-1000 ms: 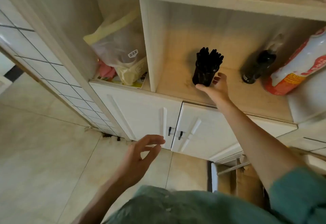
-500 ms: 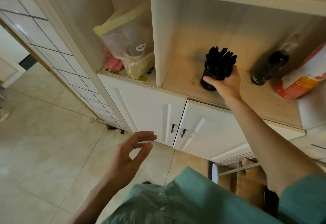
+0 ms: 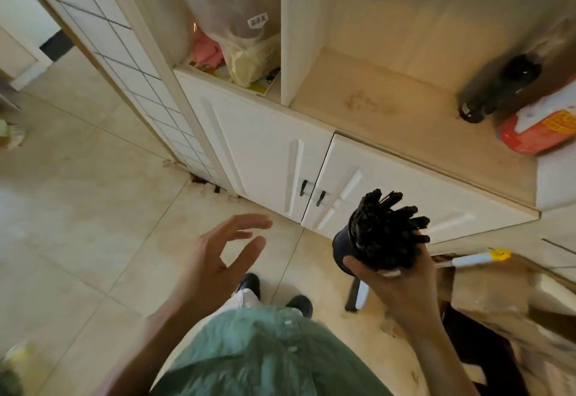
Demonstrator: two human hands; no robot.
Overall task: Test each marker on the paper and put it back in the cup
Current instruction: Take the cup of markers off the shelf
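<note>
A white cabinet (image 3: 268, 158) fills the upper half of the frame, its wooden shelf (image 3: 389, 115) above the doors. Lower right, the right hand (image 3: 402, 277) grasps a black cup (image 3: 343, 249) round its side, tilted and packed with black markers (image 3: 386, 227). Lower centre, the left hand (image 3: 218, 258) hangs released, holding nothing. The cup looks rigid and light; the loose markers could spill, so hold it low and upright.

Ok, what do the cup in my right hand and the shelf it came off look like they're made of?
The cup looks like dark plastic with a slight sheen, though motion blur leaves that open. The shelf looks like pale wood-grain laminate or veneer: faint streaks, a matte finish and a few scuff stains.
</note>
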